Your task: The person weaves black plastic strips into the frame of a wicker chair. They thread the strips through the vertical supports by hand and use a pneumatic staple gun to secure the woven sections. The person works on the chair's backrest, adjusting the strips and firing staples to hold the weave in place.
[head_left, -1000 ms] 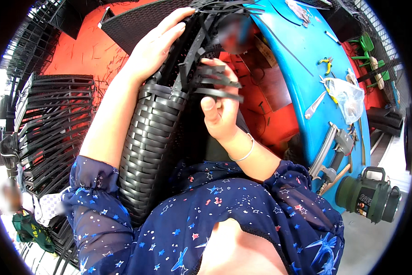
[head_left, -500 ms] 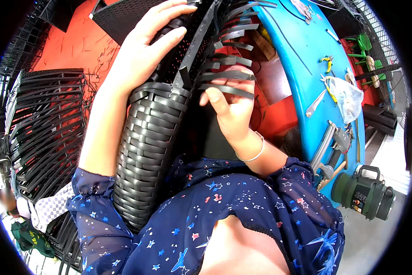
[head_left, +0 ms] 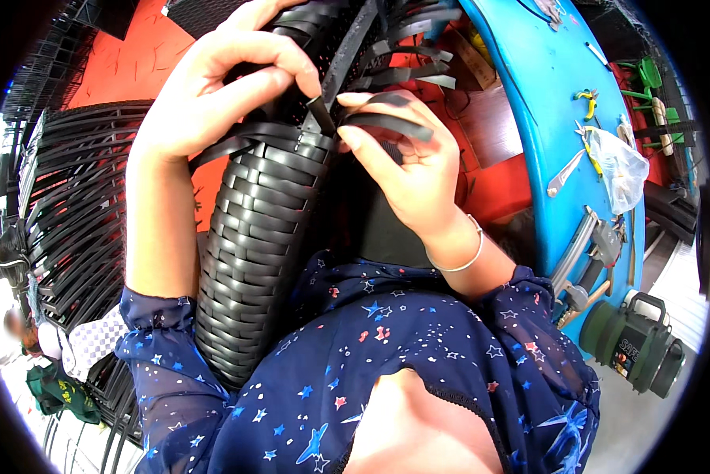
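Note:
A curved panel (head_left: pixel 264 213) of glossy black flat plastic strips, woven like wicker, lies across my lap and leans away from me. My left hand (head_left: pixel 205 91) is at its upper left, thumb and forefinger bent together at a short upright strip end (head_left: pixel 321 116) beside the weave's top edge. On the other side, my right hand (head_left: pixel 418 162) pinches a loose black strip (head_left: pixel 390 124) between thumb and forefinger, close to the panel's right edge. More loose strip ends (head_left: pixel 406 73) fan out above it. One strip (head_left: pixel 216 148) loops out at the left edge.
A blue table (head_left: pixel 529 118) at the right holds yellow-handled pliers (head_left: pixel 585 103), scissors (head_left: pixel 566 172), a clear plastic bag (head_left: pixel 617 170) and metal tools (head_left: pixel 580 253). Below it stands a dark green cylindrical speaker (head_left: pixel 631 340). Slatted black frames (head_left: pixel 86 221) fill the left, by a red floor covering (head_left: pixel 126 63).
My left hand has drawn back toward me and its fingers have curled in to the weave's top edge. My right hand has risen slightly and now pinches one strip near the panel.

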`<state>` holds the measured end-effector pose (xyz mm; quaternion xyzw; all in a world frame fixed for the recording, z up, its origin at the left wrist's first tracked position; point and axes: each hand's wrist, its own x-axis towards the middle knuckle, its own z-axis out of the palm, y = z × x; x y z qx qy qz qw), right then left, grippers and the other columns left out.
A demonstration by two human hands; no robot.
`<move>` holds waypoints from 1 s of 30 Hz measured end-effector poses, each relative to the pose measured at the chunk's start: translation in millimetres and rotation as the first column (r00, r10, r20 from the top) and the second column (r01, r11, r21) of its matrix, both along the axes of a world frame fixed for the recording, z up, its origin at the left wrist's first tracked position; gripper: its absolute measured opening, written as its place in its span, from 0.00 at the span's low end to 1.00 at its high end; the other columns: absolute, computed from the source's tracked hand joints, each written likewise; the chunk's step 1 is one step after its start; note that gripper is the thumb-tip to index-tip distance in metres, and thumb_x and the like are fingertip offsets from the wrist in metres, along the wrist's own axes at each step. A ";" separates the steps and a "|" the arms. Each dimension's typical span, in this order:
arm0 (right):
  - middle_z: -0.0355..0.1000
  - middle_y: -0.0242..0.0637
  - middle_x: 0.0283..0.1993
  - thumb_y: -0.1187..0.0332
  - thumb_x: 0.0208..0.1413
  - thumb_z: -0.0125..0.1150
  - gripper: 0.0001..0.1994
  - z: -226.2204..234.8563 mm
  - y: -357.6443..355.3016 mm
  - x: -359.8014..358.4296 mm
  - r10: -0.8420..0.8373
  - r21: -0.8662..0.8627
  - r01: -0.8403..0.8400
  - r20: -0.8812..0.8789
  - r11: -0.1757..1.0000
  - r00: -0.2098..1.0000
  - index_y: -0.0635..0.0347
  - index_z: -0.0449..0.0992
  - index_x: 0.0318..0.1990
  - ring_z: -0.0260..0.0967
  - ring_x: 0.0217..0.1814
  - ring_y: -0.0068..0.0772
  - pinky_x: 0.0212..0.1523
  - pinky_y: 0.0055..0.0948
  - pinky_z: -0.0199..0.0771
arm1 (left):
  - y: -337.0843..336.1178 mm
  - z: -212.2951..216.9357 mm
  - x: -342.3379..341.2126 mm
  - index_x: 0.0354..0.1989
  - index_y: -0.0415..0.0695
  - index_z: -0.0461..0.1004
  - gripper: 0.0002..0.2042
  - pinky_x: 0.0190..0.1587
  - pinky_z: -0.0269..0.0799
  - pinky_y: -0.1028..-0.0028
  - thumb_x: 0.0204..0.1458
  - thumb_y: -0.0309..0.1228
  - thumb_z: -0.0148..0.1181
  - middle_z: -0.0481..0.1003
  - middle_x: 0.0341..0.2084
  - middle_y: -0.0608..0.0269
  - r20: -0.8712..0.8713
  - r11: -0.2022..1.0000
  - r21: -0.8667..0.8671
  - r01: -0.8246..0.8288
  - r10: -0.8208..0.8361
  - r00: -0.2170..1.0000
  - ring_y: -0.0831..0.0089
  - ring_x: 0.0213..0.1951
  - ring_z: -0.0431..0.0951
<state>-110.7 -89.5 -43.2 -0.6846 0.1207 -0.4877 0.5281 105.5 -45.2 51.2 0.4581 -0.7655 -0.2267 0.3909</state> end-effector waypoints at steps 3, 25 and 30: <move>0.73 0.39 0.43 0.83 0.54 0.64 0.12 -1.4 -0.9 1.3 -0.010 0.024 0.010 0.016 1.000 1.000 0.71 0.77 0.47 0.75 0.37 0.25 0.39 0.23 0.78 | 6.8 8.0 -3.9 0.31 0.39 0.79 0.07 0.64 0.58 0.63 0.46 0.29 0.63 0.65 0.63 0.48 0.016 0.998 0.049 0.046 -0.047 0.999 0.55 0.63 0.64; 0.70 0.35 0.35 0.75 0.47 0.71 0.18 -1.2 12.0 -0.5 -0.231 -0.476 0.191 -0.026 0.859 0.973 0.58 0.82 0.49 0.68 0.28 0.27 0.28 0.24 0.69 | 22.5 1.7 -13.2 0.27 0.37 0.73 0.08 0.61 0.59 0.64 0.45 0.27 0.66 0.67 0.58 0.50 0.048 0.996 -0.017 -0.090 0.090 0.995 0.56 0.59 0.66; 0.67 0.35 0.34 0.73 0.49 0.71 0.18 10.4 14.2 -7.3 -0.269 -0.490 0.149 -0.183 0.859 0.946 0.53 0.82 0.50 0.66 0.26 0.25 0.26 0.24 0.67 | 25.3 1.0 -14.4 0.25 0.38 0.71 0.10 0.60 0.60 0.64 0.46 0.28 0.67 0.66 0.59 0.50 0.121 0.989 -0.045 -0.139 0.143 0.982 0.57 0.59 0.66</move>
